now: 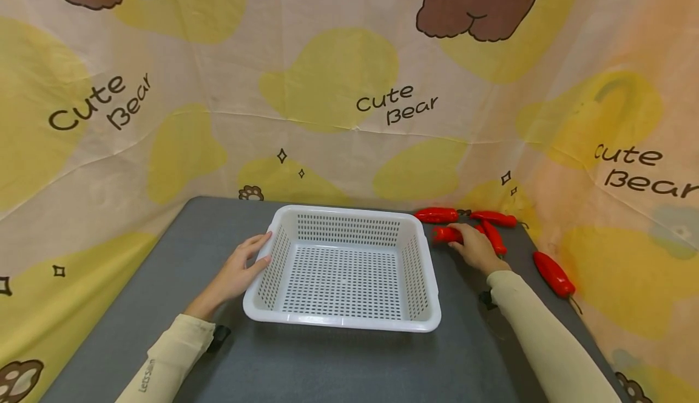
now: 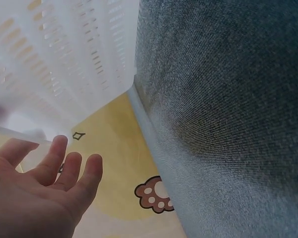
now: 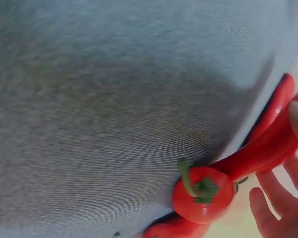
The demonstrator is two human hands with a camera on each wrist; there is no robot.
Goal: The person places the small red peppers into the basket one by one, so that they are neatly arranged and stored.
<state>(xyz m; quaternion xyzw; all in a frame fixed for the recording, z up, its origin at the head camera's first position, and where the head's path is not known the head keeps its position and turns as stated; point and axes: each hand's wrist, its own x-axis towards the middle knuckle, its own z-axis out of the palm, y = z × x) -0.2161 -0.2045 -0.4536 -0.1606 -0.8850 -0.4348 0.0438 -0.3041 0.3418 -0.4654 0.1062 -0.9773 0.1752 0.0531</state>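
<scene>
Right hand [image 1: 476, 247] covers rear part of glossy red chili pepper [image 1: 446, 234] right of white perforated plastic basket [image 1: 341, 267]; grip not discernible. Right wrist view: fingers cut by frame edge, nearest pepper blurred. Left wrist view: basket wall overexposed, left hand [image 2: 32, 193] cropped at bottom-left corner.

The white basket [image 1: 343, 269] looks like smooth, hard plastic full of little slots. The red chili peppers [image 1: 553, 274] are shiny and smooth. The grey table top [image 1: 136, 306] is a matt, rough cloth, and the bear backdrop [image 1: 349, 87] looks like thin, creased cloth
</scene>
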